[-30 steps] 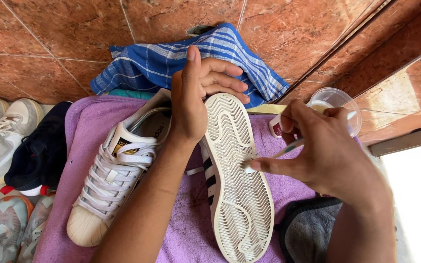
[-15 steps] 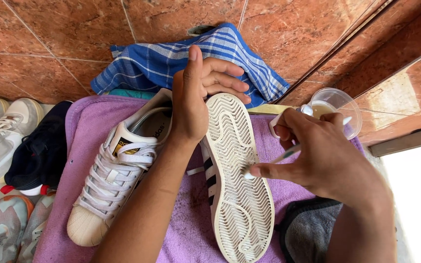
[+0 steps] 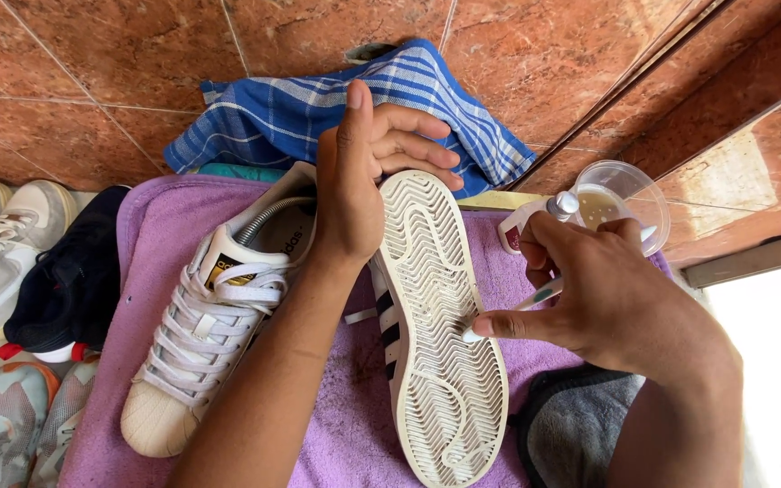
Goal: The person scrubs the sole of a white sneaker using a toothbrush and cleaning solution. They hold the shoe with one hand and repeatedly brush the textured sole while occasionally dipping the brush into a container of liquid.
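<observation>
Left hand [image 3: 354, 194] gripping upturned sneaker [image 3: 436, 334] (fingers partly hidden), right hand [image 3: 612, 303] pinching toothbrush [image 3: 512, 312] against sole

Single head view: you look steeply down, close over purple towel [image 3: 336, 425] (tiled floor [image 3: 92, 54] beyond).

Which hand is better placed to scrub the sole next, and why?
Probably the right hand: it holds the toothbrush with its head on the sole. The left hand grips the shoe's heel end, steadying it.
</observation>
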